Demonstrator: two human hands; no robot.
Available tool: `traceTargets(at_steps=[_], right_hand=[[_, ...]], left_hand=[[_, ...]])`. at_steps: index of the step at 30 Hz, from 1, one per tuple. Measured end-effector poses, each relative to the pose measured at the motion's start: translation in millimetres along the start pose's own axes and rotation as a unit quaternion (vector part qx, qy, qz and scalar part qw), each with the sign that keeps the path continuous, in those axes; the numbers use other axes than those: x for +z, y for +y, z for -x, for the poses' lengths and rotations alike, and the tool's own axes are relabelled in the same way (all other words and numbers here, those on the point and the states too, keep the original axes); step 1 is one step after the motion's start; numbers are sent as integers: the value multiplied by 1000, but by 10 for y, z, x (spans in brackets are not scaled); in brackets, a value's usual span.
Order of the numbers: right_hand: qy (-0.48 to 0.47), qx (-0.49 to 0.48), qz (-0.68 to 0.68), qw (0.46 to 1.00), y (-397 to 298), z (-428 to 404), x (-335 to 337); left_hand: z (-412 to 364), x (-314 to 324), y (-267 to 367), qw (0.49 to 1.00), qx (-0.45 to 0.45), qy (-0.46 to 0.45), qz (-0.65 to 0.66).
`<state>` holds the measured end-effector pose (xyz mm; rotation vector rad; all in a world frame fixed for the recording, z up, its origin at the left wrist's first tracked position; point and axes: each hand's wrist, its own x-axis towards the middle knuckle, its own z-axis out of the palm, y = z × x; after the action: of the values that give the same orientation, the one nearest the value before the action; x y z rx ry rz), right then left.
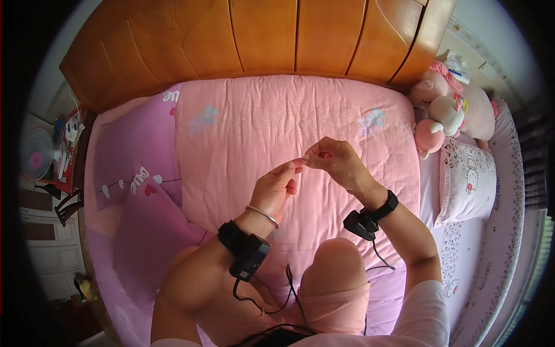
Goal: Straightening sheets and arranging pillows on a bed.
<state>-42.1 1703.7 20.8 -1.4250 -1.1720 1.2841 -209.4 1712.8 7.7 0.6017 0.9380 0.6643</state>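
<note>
My left hand (274,188) and my right hand (338,161) meet at the fingertips above a pink quilt (243,152). The thumb and index finger of each hand are pinched together, and the right fingertips touch the tip of the left index finger. Whether something small or thin lies between them cannot be told. A metal bangle (262,216) and a black strap with a boxy device (250,256) circle the left wrist. On the right wrist sits a similar black device (362,223). Beneath the arms are my bent knees (338,264).
Purple pillows (134,160) lie at the left of the bed. A wooden headboard (264,34) rises at the far side. Plush toys (438,108) and a white printed pillow (466,182) are on the right. Black cables (290,282) run across my lap. A fan (37,154) stands at far left.
</note>
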Motion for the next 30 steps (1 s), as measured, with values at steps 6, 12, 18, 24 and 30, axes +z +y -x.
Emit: traceTargets(at_steps=[6,12,18,24,30], right_hand=[[-44,36,-115,992,-56,18,93],[-54,28,-54,997,70,6,109],[-282,-28,-36,958,427,-249,127],[-248,-330,417,810,1672,-211,762],[-245,-548,384,702,2304,-274,1574]], left_hand=[[22,14,75,1000,16,-6,15],[-19,18,54,999,17,-20,44],[-38,-390,197,987,68,99,104],[39,-885,607,963,193,145,120],[67,-1304,424,973,141,154,98]])
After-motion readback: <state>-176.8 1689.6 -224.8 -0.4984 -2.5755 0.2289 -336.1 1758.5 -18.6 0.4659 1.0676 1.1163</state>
